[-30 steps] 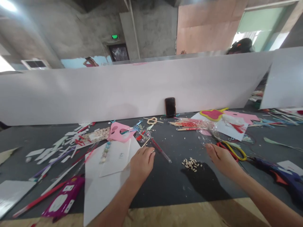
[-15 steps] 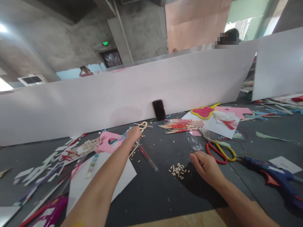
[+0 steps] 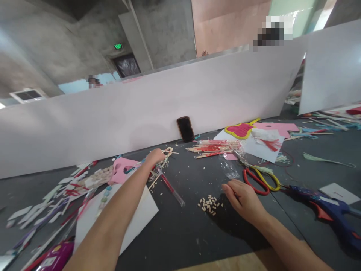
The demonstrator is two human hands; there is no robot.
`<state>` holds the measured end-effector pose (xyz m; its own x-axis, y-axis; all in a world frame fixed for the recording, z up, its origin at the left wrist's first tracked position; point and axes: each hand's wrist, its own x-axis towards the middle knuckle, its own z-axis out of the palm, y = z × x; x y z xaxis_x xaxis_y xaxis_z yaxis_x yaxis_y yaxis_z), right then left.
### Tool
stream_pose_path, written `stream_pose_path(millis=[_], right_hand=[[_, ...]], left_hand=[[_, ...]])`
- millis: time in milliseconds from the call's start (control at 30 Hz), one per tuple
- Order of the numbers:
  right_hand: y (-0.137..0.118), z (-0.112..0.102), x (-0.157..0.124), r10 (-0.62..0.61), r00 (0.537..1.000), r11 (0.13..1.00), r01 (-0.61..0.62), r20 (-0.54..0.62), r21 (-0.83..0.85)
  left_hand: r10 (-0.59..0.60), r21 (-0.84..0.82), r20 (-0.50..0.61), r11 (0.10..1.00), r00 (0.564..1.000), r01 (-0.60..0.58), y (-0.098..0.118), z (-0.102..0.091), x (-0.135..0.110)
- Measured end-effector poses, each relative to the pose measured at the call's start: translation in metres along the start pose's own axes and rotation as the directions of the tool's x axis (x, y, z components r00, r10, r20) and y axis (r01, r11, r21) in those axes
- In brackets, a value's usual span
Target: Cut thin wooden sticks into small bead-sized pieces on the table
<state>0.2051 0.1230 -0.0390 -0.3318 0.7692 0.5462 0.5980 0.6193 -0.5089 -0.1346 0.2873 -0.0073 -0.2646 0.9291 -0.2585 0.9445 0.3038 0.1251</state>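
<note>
My left hand (image 3: 155,156) reaches far across the dark table, its fingers closed at a small ring of pale wooden bits (image 3: 168,151) with thin sticks by it. The fingertips are hidden, so what they grip is unclear. My right hand (image 3: 246,197) rests on the table, fingers curled in and thumb laid along them; the inside of the hand does not show. Just left of it lies a loose pile of short cut stick pieces (image 3: 209,204). Red-and-yellow-handled scissors (image 3: 261,182) lie close by on its right.
A phone (image 3: 185,128) leans on the white partition (image 3: 135,105). Paper-wrapped sticks (image 3: 214,146) lie before it. A blue glue gun (image 3: 324,207) is at right, a purple one (image 3: 55,256) at lower left. White paper (image 3: 141,218) lies beneath my left forearm. Two people are beyond the partition.
The view has shifted a little, so most things sit slightly further left. My left hand stays by the ring of wooden bits. My right hand keeps its curled pose on the table.
</note>
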Motion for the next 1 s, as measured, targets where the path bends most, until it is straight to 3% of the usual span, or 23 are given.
stream_pose_path(millis=[267, 533, 667, 867, 1000], right_hand=[[0.001, 0.002, 0.001, 0.032, 0.999, 0.999, -0.032, 0.006, -0.001], [-0.005, -0.002, 0.002, 0.113, 0.993, 0.994, -0.112, 0.035, -0.018], [-0.018, -0.002, 0.03, 0.1, 0.98, 0.995, -0.1, 0.17, -0.008], [-0.024, 0.019, 0.092, 0.072, 0.959, 0.997, -0.079, 0.275, 0.013], [-0.018, 0.04, 0.111, 0.062, 0.95, 0.995, -0.081, 0.305, 0.05]], left_hand=[[0.083, -0.135, 0.061, 0.988, 0.995, -0.074, -0.008, -0.002, -0.022], [0.096, -0.018, -0.146, 0.995, 0.985, -0.099, -0.022, -0.002, -0.009], [0.24, 0.066, -0.208, 0.971, 0.948, -0.232, -0.014, -0.001, 0.0], [0.441, 0.165, -0.149, 0.894, 0.885, -0.417, 0.0, 0.0, 0.013], [0.496, 0.184, -0.1, 0.861, 0.863, -0.474, -0.002, -0.003, 0.021]])
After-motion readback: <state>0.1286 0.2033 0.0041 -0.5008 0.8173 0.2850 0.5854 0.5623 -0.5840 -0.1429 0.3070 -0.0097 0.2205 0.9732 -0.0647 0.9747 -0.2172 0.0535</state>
